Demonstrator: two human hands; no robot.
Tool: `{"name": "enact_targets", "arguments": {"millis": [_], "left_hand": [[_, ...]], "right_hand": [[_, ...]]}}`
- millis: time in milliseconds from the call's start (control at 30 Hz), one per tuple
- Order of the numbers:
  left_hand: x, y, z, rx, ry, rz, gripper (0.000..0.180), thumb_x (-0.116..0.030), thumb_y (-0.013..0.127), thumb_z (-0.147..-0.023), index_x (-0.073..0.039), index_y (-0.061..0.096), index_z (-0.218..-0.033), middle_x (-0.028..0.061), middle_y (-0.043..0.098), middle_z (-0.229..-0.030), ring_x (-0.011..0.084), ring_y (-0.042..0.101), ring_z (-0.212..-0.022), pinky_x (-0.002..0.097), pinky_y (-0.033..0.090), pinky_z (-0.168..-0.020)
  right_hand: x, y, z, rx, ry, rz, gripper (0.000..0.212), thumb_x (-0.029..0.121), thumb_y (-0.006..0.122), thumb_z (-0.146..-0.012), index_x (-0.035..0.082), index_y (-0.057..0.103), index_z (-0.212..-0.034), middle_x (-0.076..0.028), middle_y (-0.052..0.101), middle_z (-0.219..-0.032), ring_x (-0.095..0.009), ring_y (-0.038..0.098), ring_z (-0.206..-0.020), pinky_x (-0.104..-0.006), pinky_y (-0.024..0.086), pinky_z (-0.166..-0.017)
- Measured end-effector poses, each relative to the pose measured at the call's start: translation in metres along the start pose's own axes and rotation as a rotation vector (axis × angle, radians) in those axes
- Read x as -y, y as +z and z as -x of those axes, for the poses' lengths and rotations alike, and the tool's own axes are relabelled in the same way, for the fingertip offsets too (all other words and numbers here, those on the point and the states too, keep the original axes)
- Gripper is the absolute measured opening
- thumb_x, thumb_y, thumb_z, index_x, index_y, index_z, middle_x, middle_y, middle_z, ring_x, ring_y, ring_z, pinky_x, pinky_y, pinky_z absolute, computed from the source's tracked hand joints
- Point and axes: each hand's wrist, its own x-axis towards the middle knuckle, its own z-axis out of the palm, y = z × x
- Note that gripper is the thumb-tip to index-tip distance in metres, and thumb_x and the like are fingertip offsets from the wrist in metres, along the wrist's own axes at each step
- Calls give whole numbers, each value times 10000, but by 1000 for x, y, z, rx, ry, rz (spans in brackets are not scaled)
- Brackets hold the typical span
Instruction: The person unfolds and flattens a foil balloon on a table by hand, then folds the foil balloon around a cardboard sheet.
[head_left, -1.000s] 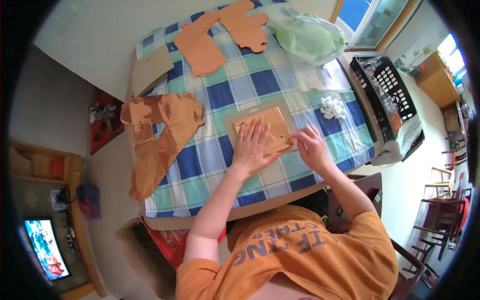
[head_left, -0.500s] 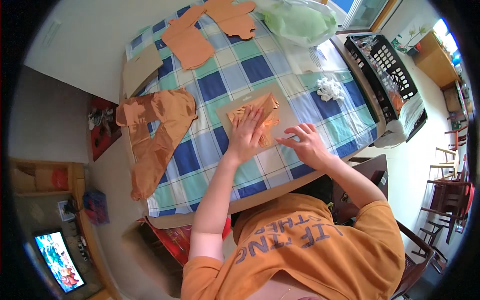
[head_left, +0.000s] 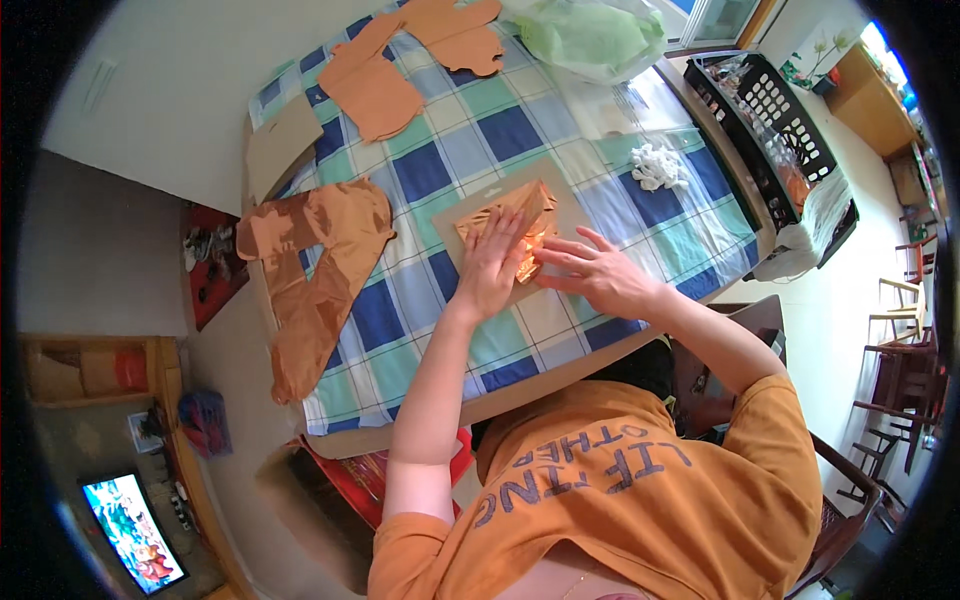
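A folded piece of shiny copper-coloured foil point(head_left: 541, 206) lies on a beige card point(head_left: 572, 208) in the middle of the table. My left hand point(head_left: 487, 270) rests flat on the foil, its fingers stretched out and pointing away from me. From the right, my right hand point(head_left: 608, 277) touches the near right side of the foil with fingertips, its fingers apart. To the left, a flat, unfilled copper foil balloon point(head_left: 345, 265) is spread over the cloth. Part of the folded foil is hidden beneath my hands.
Orange flat cut-out shapes point(head_left: 372, 95) lie at the far side, near a brown card point(head_left: 283, 140). A pale green plastic bag point(head_left: 590, 40) and a bunch of white strips point(head_left: 657, 167) are on the checked tablecloth point(head_left: 415, 175). A black basket point(head_left: 795, 140) stands beyond the right edge.
My right hand has moved left and onto the foil, its fingers reaching over the loose near part. My left hand stays pressed on the foil. The view has shifted slightly.
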Motion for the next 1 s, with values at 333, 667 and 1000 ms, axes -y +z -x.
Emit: {"name": "enact_targets", "arguments": {"millis": [333,667,1000], "left_hand": [[4,2,0,-5,12,-12,554,-395,317,-1016,-93,341,-1480,106,290,-1552,275,171,-1467,480,56,-1174],[0,0,1,-2,-5,-3,555,-403,316,-1020,-93,341,-1480,97,295,-1552,262,161,-1471,477,52,-1175],[2,-1,0,-14,22,7,549,-394,321,-1023,-82,347,-1474,97,303,-1548,256,169,-1469,479,63,-1173]], "right_hand": [[-10,4,-2,-68,55,-28,637,-25,570,-711,196,568,-1308,-44,378,-1509,-236,332,-1408,-551,220,-1144],[-16,-11,8,-27,-24,-66,569,-23,618,-661,222,670,-1172,-47,371,-1513,-242,306,-1420,-570,206,-1150],[-14,12,-4,-73,17,-231,586,-31,559,-749,158,580,-1303,-70,467,-1441,-222,400,-1362,-551,211,-1156]]}}
